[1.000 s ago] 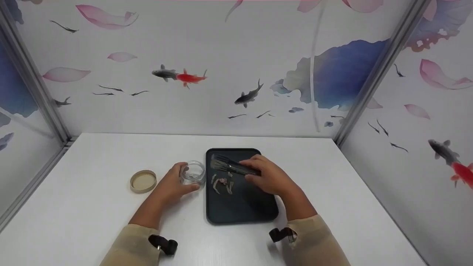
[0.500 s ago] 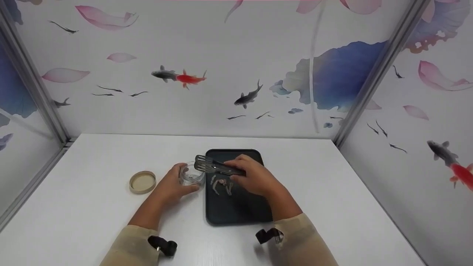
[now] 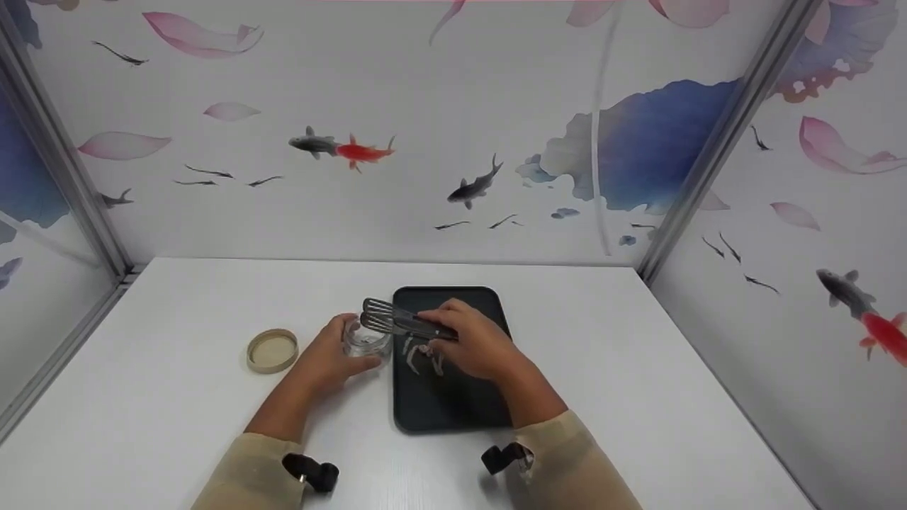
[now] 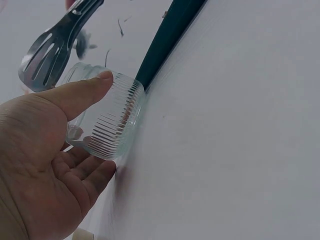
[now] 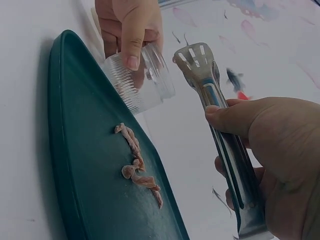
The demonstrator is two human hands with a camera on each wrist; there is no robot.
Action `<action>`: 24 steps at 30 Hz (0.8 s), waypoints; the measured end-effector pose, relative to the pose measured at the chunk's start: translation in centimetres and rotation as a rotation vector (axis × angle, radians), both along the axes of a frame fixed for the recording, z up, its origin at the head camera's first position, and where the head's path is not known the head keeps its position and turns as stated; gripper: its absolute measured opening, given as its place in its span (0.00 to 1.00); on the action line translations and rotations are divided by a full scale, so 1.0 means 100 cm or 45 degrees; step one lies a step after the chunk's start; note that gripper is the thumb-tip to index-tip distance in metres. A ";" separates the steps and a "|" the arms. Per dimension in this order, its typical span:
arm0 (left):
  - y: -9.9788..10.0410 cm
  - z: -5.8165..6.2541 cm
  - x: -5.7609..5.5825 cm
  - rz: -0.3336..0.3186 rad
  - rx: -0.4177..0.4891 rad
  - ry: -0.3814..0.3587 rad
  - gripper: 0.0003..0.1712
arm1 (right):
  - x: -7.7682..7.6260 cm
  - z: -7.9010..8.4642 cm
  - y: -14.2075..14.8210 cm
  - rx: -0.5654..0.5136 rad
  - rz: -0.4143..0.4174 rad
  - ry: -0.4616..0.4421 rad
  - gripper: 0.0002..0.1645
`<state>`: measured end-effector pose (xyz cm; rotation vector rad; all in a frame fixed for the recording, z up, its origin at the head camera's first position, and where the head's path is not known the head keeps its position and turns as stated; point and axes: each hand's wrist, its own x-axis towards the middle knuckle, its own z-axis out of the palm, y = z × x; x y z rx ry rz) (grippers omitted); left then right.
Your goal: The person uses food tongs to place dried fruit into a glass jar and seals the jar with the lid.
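Note:
My left hand (image 3: 327, 360) grips a clear ribbed glass jar (image 4: 112, 112) beside the tray, thumb on one side and fingers on the other. The jar's mouth has no lid on it. In my right hand (image 3: 471, 343) are metal tongs (image 3: 407, 324) with slotted ends, held above the jar's mouth. A small brownish bit (image 5: 174, 59) shows at the tongs' tip; what it is cannot be made out. Several twisted, pale brown dried strips (image 5: 145, 181) lie on the dark green tray (image 3: 453, 411), partly behind the right hand in the head view.
A round tan lid (image 3: 273, 351) lies on the white table (image 3: 177, 425), left of my left hand. Printed panels with fish and petals (image 3: 368, 205) enclose the back and sides of the table.
My right hand has carried the tongs left, from above the tray to over the jar's mouth. The left hand and jar have hardly moved.

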<state>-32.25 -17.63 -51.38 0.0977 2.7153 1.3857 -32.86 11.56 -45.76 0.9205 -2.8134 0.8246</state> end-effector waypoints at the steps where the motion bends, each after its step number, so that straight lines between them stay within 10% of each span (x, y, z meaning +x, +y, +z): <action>1: 0.000 0.000 0.000 0.000 0.001 0.001 0.59 | 0.000 0.000 0.000 -0.004 -0.003 -0.001 0.32; 24: 0.000 0.001 0.003 -0.001 -0.024 -0.026 0.61 | -0.023 -0.004 0.066 0.057 -0.275 -0.211 0.37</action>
